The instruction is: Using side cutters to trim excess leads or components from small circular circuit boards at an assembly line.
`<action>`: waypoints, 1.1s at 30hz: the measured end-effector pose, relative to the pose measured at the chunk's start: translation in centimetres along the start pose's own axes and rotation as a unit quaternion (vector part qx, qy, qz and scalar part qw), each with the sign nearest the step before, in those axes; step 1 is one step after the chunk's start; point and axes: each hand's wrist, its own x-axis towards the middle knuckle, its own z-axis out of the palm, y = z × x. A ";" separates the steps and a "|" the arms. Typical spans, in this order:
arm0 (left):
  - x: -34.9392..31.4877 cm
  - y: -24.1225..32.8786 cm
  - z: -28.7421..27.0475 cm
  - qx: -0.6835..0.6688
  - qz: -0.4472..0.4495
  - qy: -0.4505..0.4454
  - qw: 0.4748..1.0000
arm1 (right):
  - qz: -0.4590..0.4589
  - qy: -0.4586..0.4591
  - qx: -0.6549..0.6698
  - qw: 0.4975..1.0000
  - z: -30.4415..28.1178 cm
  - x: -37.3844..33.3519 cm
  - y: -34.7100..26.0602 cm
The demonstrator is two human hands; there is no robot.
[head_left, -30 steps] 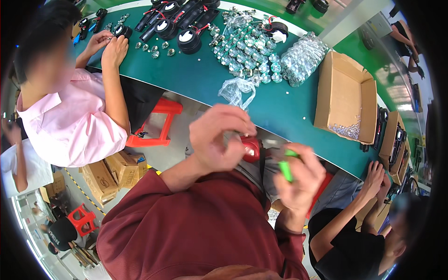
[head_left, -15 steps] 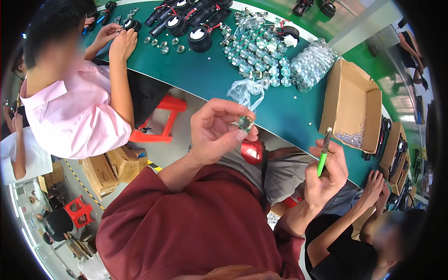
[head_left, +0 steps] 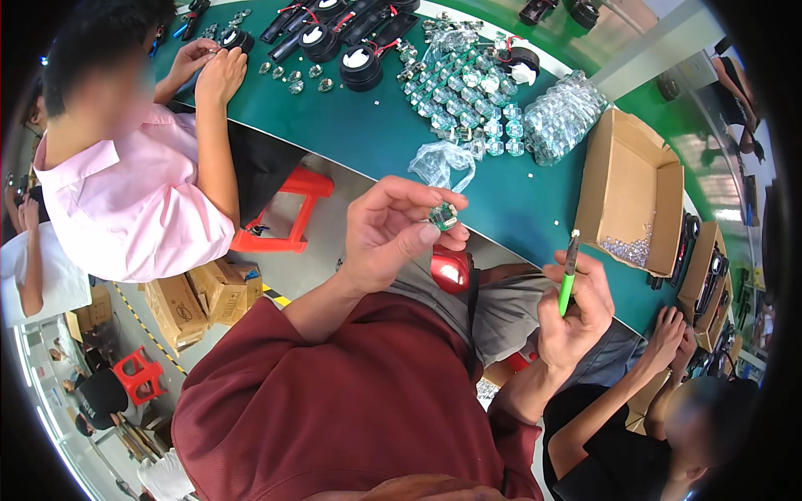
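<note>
At the green bench, our left hand pinches a small circuit board while our right hand grips a green-handled tool.

Wearing a loose, plain maroon top, softly creased, with roughly elbow-length sleeves. Dressed below in grey trousers, also creased, looking fairly roomy.

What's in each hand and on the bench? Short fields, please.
Left hand: small rounded green-and-silver part, pinched
Right hand: slim green-handled metal tool, tip upward in view
Green bench: cluster of small clear-and-green parts; crumpled clear plastic bag; open brown cardboard box holding small clear pieces
Neighbours: pink-shirted person at left; black-shirted person at right
</note>
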 end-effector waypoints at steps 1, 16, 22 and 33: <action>0.0 0.0 -0.1 0.000 0.000 0.000 1.000 | -0.001 -0.006 0.002 1.000 0.0 0.0 0.0; 0.2 -0.1 -0.4 -0.064 -0.031 -0.014 0.997 | 0.016 -0.034 -0.002 0.999 0.1 -0.2 -0.2; 0.4 0.3 -0.5 -0.044 -0.018 0.001 0.999 | 0.022 -0.036 -0.009 0.999 0.3 0.1 -0.1; 3.1 3.6 -8.1 0.315 0.094 0.249 0.911 | -0.034 -0.138 -0.087 0.986 2.3 4.2 -0.7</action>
